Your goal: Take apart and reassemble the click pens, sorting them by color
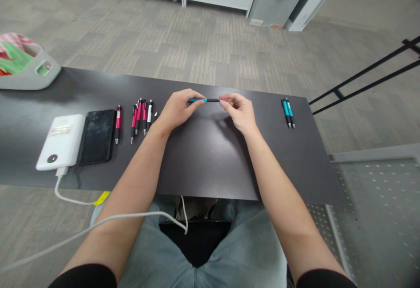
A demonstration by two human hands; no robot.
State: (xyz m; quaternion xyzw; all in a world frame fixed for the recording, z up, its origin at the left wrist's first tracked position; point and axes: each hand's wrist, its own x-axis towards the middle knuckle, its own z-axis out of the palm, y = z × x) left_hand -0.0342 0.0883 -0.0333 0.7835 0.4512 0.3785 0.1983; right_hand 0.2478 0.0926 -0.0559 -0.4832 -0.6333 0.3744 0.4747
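Note:
A teal and black pen is stretched level between my two hands, above the far half of the dark table. My left hand pinches its teal end between thumb and fingers. At the black end, the fingertips of my right hand close round the tip. Left of my left hand lie several pink and black pens and a white and black pen, partly hidden by that hand. Two more teal pens rest side by side on the right of the table.
On the left, a white power bank with a white cable lies beside a black phone. A single pink pen is next to the phone. A pale basket with colourful contents stands at the table's far left corner.

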